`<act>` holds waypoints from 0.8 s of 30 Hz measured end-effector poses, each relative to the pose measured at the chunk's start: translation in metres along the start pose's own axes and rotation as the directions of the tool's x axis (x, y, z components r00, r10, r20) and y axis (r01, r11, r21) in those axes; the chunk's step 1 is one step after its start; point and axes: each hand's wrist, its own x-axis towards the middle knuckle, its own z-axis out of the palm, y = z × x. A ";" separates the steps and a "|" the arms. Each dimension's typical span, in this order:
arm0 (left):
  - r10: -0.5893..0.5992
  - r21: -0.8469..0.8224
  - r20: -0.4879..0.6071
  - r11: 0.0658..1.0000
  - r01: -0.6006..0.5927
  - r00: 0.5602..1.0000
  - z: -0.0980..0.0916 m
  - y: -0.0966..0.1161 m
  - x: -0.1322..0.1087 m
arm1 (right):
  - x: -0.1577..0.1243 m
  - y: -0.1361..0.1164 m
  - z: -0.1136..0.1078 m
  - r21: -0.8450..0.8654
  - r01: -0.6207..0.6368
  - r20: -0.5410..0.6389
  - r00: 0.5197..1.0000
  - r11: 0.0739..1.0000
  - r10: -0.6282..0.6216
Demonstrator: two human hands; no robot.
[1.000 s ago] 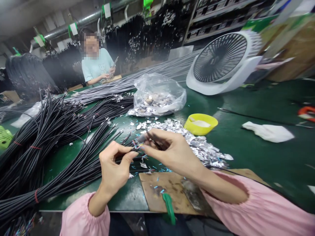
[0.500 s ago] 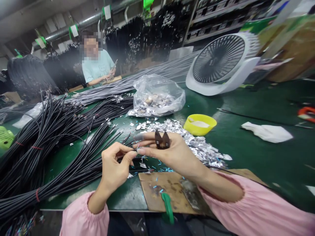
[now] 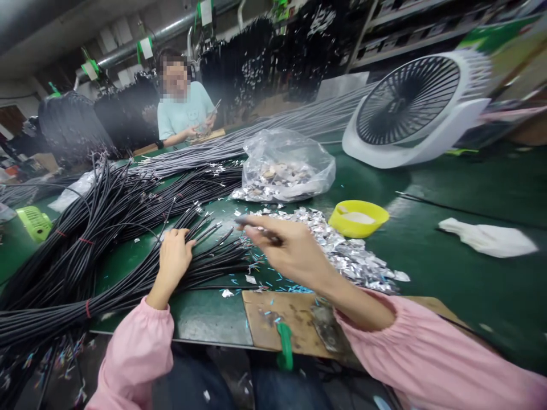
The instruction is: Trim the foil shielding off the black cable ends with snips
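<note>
My left hand (image 3: 174, 253) is closed over the black cables (image 3: 209, 259), its fingers curled round near their stripped ends; exactly how many strands it grips is hidden. My right hand (image 3: 287, 245) hangs above the scraps, with index finger and thumb pointing left. Tucked in its palm is a small dark brown tool (image 3: 273, 237), mostly covered by the fingers and blurred; the earlier frame shows two pointed prongs on it. Several cut cable ends with coloured wires (image 3: 252, 259) lie between the hands.
Silver foil scraps (image 3: 363, 265) are heaped beside a yellow bowl (image 3: 359, 226). Behind stand a plastic bag of scraps (image 3: 290, 176) and a white fan (image 3: 405, 114). A stained board (image 3: 294, 319) with a green clip (image 3: 284, 344) lies at the front edge. A co-worker (image 3: 186, 114) sits across.
My left hand has parted from the right and moved left onto the black cables. The right hand has turned, so the brown tool shows less. The view has shifted slightly.
</note>
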 end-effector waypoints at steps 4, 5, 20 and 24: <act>-0.050 0.148 -0.008 0.988 0.050 0.999 0.003 -0.017 -0.001 | 0.009 0.001 0.010 -0.401 0.202 0.576 0.814 0.893 0.075; -0.054 0.163 -0.013 0.985 0.056 0.998 0.005 -0.018 -0.002 | 0.010 0.000 0.012 -0.462 0.234 0.636 0.760 0.856 0.135; 0.019 -0.370 -0.135 0.927 -0.068 0.991 -0.013 0.030 0.050 | 0.006 0.005 0.008 -0.418 0.202 0.588 0.803 0.886 0.094; 0.090 -0.552 -0.089 0.825 -0.124 0.992 -0.003 0.046 0.030 | 0.005 0.009 0.004 -0.114 0.041 -0.001 0.999 0.993 -0.041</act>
